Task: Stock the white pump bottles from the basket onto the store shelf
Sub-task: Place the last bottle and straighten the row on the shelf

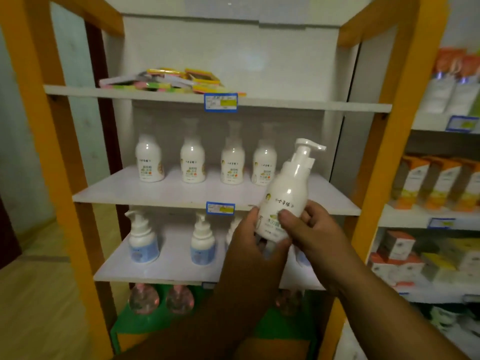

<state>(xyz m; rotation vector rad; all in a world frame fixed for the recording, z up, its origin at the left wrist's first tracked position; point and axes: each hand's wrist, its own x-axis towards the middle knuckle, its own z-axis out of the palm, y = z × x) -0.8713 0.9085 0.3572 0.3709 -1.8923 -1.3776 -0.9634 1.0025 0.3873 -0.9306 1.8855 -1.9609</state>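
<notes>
Now both hands — left hand (250, 240), right hand (313, 231) — clamped on tilted pump bottle (284, 201); risk of toppling shelf row (265, 166) — crowded gap.

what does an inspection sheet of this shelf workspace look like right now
surface: middle shelf, white board, free space at its right end
job's things: four white bottles in a row at the back; held pump bottle tilted, in front of the shelf
clutter: colourful flat packs piled on the upper shelf
grippers: left hand and right hand both grip the held bottle's base
cables: nothing seen
surroundings: orange frame; blue-labelled pump bottles below; boxed goods on the right
</notes>
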